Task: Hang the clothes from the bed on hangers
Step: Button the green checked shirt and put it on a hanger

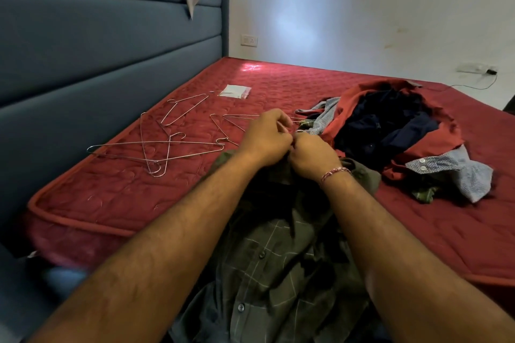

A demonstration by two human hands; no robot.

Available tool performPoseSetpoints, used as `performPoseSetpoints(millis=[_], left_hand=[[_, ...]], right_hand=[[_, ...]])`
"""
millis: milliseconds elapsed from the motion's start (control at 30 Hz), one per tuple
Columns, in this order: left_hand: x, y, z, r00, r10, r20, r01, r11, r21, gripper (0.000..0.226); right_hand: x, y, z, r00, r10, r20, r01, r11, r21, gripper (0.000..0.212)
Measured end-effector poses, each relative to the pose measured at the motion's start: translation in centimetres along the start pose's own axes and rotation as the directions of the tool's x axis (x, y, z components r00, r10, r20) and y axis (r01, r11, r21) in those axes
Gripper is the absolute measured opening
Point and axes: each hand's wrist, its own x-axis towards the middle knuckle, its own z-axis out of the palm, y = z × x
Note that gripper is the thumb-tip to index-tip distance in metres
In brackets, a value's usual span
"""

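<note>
The bed (278,78) with its red quilted mattress fills most of the view, under and around both hands, and a blue-grey padded headboard (97,44) stands along the side far to the left of them. A dark green checked shirt (267,256) lies directly below the hands and the forearms, spreading toward the near edge of the bed; its upper part is gathered up to the hands. Just to the right of the hands and a little beyond them lies a pile of clothes (390,131): a red garment, a dark navy one inside it and a blue-white patterned shirt with white buttons. To the left of the hands several wire hangers (156,147) lie scattered on the mattress, some crossing each other. The left hand (267,138) and the right hand (312,159) are close together, touching, with fingers curled, and they seem to pinch the top of the green shirt together with a thin wire, perhaps the hook of a hanger, but this detail is too small to tell surely. A small white packet (235,91) lies beyond the hands, further up the mattress. On the right wrist there is a thread bracelet (334,174).
</note>
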Motion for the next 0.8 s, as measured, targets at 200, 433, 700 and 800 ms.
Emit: performPoseSetpoints(millis=[200, 433, 700, 800], left_hand=[[-0.6, -7.9, 2.4, 0.965, -0.262, 0.009, 0.261, 0.958, -0.121, 0.027], [-3.4, -12.0, 4.6, 0.999, -0.001, 0.035, -0.014, 0.902, 0.431, 0.056], [-1.1, -12.0, 6.0, 0.981, 0.103, 0.165, -0.193, 0.613, 0.766, 0.046], [-1.5, -12.8, 6.6, 0.987, 0.094, 0.131, -0.16, 0.647, 0.745, 0.043]], right_hand=[[0.5, 2.9, 2.0, 0.985, 0.103, 0.137, -0.09, 0.991, -0.095, 0.042], [-2.1, 7.7, 9.5, 0.914, 0.308, -0.263, -0.236, 0.932, 0.274, 0.042], [-2.7, 7.8, 9.8, 0.85, 0.461, -0.254, -0.377, 0.87, 0.318, 0.033], [-2.4, 8.4, 10.1, 0.871, 0.419, -0.258, -0.284, 0.856, 0.433, 0.033]])
